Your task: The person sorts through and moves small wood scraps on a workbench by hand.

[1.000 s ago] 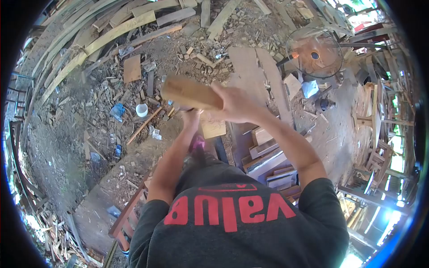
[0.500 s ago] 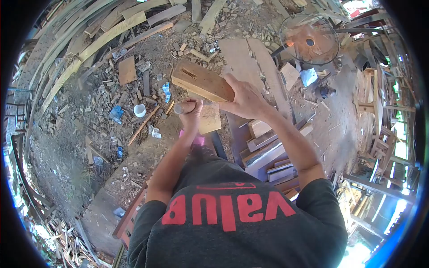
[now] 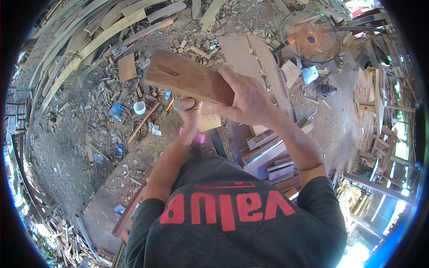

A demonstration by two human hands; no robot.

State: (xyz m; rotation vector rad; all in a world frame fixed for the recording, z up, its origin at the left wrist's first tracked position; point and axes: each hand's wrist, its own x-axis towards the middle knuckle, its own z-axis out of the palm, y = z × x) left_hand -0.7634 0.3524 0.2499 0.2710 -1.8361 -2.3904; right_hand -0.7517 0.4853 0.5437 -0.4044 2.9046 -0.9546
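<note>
My right hand [image 3: 250, 96] grips the near end of a thick wooden block [image 3: 187, 78], thumb on one side and fingers on the other. The block is held up in the air, its far end pointing to the upper left, and it is slightly blurred. Just below it, my left hand [image 3: 191, 117] is closed round a round wooden handle [image 3: 178, 105], whose end faces up toward me. The rest of that handled tool is hidden by the hand. Under the hands lies a pale flat piece of wood [image 3: 210, 122], partly covered.
Stacked planks [image 3: 266, 147] lie beside my legs on the right. A round fan-like wire guard [image 3: 310, 38] stands at the upper right. A white cup [image 3: 139, 107], blue plastic scraps [image 3: 116, 111] and wood offcuts litter the ground. Long boards [image 3: 111, 31] lie at the upper left.
The wooden block has swung up and to the left in my right hand and turned, so the slot in its face shows less. My left hand with the handle has barely moved.
</note>
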